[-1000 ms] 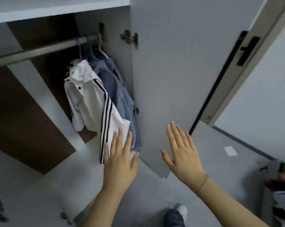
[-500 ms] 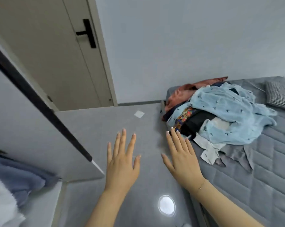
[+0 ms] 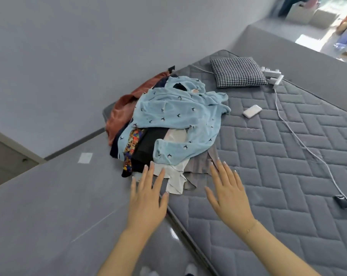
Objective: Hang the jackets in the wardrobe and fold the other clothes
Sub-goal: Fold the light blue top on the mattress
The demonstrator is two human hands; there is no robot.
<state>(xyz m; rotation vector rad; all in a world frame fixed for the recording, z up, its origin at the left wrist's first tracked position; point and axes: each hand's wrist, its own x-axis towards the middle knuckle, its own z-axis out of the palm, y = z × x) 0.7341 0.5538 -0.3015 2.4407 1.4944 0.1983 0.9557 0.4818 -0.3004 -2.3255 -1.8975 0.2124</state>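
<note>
Both hands are held out flat, palms down, and hold nothing. The left hand point(image 3: 147, 198) has its fingers straight and slightly spread above the grey floor point(image 3: 49, 196), its fingertips point(image 3: 151, 165) reaching the near edge of the clothes pile. The right hand point(image 3: 227, 193) is likewise extended with fingers straight and spread, positioned above the quilted grey mattress point(image 3: 288, 186); a thin bracelet point(image 3: 251, 228) sits at its wrist.

Just beyond the fingertips of both hands, between them, lie a white garment point(image 3: 175, 180) and a grey garment point(image 3: 200, 170), both spilling from the pile toward the mattress edge. Whether the fingertips touch the fabric cannot be determined.

Ahead of the fingers, the pile continues with a black garment point(image 3: 148, 146) and a multicoloured patterned piece point(image 3: 131, 146) beyond the left fingers. A light blue garment with small dark bird prints point(image 3: 176, 114) covers the top of the pile. A rust-coloured garment point(image 3: 122, 112) lies at the pile's far left.

Farther beyond the right fingers, a small white device point(image 3: 252, 111) rests on the mattress, then a houndstooth cushion point(image 3: 237, 71), with a white power strip point(image 3: 272, 73) beside it and a white cable point(image 3: 300, 140) trailing to the right.
</note>
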